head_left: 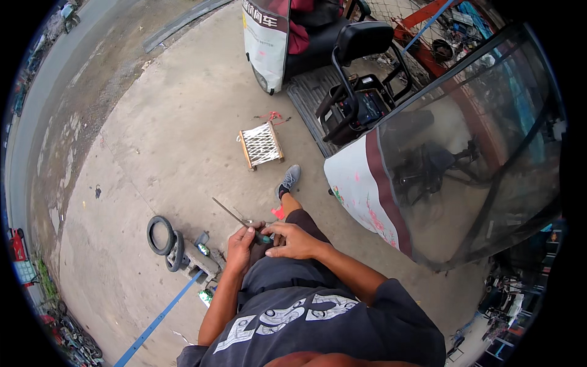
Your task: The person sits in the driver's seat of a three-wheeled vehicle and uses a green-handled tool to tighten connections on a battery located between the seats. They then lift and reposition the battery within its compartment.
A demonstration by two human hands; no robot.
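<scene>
Seen from above, a person stands on concrete ground (140, 165), holding a long, thin tool (230, 211) in front of the waist. Its shaft points forward and left, toward the ground's roadside edge. The left hand (238, 248) has its fingers pinched narrow where the shaft meets the dark green handle; the right hand (296, 240) has its fingers curled around that handle.

The dark T-shirt (361, 330) carries large white block letters filled with a pattern. Ahead of a grey shoe (291, 177) sits a low wooden stool (262, 145) laced with white cord, with a red cord (275, 115) just beyond it. To the left, a black tyre (151, 241) lies beside a second ring, near a rough block and a green-and-white can (202, 249) whose label is too small to read.

Along the ground's right side stands a covered vehicle with a black seat (365, 41). Its white side panel (267, 55) bears large pale characters on a maroon band, with smaller lettering below; the front panel (361, 177) shows pink blossoms.
</scene>
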